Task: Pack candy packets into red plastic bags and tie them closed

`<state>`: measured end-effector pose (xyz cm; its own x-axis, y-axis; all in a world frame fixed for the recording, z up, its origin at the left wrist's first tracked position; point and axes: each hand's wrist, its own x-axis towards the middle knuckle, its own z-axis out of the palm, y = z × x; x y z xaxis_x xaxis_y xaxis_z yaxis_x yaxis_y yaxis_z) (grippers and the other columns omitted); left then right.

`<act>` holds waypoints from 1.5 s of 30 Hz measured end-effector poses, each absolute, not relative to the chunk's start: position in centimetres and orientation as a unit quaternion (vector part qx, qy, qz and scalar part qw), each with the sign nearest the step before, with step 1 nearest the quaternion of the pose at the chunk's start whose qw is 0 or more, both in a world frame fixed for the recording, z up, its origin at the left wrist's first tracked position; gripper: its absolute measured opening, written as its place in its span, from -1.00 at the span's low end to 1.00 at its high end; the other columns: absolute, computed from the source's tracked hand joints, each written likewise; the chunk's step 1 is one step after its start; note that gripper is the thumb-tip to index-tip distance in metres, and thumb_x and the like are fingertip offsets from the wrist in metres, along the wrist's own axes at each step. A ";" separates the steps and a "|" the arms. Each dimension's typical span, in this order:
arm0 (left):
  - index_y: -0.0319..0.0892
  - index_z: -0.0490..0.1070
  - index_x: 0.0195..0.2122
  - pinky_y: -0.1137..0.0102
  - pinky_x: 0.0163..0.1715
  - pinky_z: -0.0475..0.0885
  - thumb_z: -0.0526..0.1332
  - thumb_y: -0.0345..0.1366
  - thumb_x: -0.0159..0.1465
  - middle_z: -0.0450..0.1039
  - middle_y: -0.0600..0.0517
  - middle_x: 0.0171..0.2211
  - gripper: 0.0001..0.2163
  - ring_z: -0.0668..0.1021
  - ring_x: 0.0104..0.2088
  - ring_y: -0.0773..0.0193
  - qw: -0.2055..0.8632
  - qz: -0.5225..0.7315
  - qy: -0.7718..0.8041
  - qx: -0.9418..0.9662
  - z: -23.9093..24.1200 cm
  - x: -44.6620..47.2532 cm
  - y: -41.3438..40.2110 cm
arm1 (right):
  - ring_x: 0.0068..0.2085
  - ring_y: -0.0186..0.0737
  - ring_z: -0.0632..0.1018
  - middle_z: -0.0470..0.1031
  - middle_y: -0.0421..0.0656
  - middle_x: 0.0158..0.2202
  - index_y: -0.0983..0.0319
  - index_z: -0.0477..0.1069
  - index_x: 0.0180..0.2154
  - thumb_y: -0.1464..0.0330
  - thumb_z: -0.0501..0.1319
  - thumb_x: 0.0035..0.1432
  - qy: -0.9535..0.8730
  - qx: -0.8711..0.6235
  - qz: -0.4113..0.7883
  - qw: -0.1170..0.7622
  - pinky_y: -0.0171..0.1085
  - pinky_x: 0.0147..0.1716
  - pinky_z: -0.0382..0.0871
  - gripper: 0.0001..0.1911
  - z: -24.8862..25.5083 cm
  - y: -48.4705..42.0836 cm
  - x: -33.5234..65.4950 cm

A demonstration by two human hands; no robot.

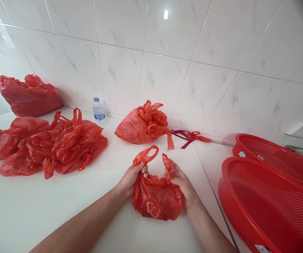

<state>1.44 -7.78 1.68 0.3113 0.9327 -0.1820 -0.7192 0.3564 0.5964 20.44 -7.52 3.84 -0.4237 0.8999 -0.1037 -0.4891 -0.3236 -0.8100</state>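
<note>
A red plastic carrier bag (164, 200) with dark printed characters on its lower front hangs between my two hands over the white table. My left hand (133, 175) is closed on its left side, just below the looped handle. On the other side, my right hand (180, 181) grips the base of the right handle, which stands up bunched. The bag's top edge dips between the hands. Its contents, if any, cannot be made out. Behind it, a fuller red bag (130, 128) stuffed with crumpled bags lies near the wall.
Crumpled red bags (59, 144) are heaped on the left, before a large red bundle (32, 98). A water bottle (98, 110) stands by the tiled wall. Dark red ribbon (187, 137) lies at the back. Two red plastic baskets (230, 189) occupy the right side.
</note>
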 end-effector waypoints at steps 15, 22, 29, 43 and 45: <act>-0.20 0.20 -0.58 0.47 -0.47 0.33 0.22 -0.18 0.19 0.28 0.08 -0.65 -0.70 0.41 -0.55 0.36 0.773 0.527 0.272 0.225 1.9 1.6 -7.9 | -0.32 -0.27 0.46 0.41 -0.28 -0.45 0.13 0.34 -0.39 0.49 0.26 -0.01 -0.294 -0.243 0.788 0.483 -0.22 -0.20 0.31 -0.84 2.5 -6.8 20.2; -0.19 0.21 -0.59 0.50 -0.55 0.29 0.23 -0.17 0.16 0.25 0.11 -0.68 -0.70 0.34 -0.63 0.43 0.762 0.531 0.287 0.236 1.6 2.3 -7.6 | -0.47 -0.34 0.34 0.21 -0.28 -0.57 0.22 0.42 -0.34 0.18 0.12 0.15 -0.301 -0.223 0.811 0.449 -0.31 -0.37 0.27 -0.75 3.3 -6.6 18.6; -0.20 0.21 -0.63 0.39 -0.45 0.40 0.23 -0.29 0.11 0.30 0.08 -0.68 -0.75 0.46 -0.58 0.31 0.757 0.526 0.276 0.271 2.0 3.1 -7.6 | -0.54 -0.36 0.35 0.27 -0.32 -0.62 0.19 0.37 -0.02 0.13 0.28 0.05 -0.400 -0.302 0.742 0.446 -0.33 -0.45 0.22 -0.53 3.0 -6.4 17.8; -0.13 0.16 0.01 0.39 -0.27 0.39 0.34 -0.34 0.07 0.52 0.03 -0.32 -0.49 0.53 -0.33 0.29 0.680 0.476 0.338 0.444 2.6 4.4 -8.6 | -0.65 -0.41 0.27 0.16 -0.37 -0.72 0.20 0.28 -0.51 0.05 0.31 -0.06 -0.436 -0.383 0.677 0.453 -0.34 -0.58 0.16 -0.62 2.1 -5.4 18.2; -0.06 -0.01 0.19 0.30 -0.15 0.38 0.38 -0.32 0.04 0.50 0.01 -0.22 -0.25 0.53 -0.22 0.23 0.667 0.471 0.328 0.475 2.7 4.5 -8.8 | -0.64 -0.42 0.25 0.19 -0.37 -0.69 0.19 0.29 -0.49 0.07 0.31 -0.04 -0.454 -0.407 0.650 0.454 -0.35 -0.58 0.13 -0.64 1.9 -5.3 18.3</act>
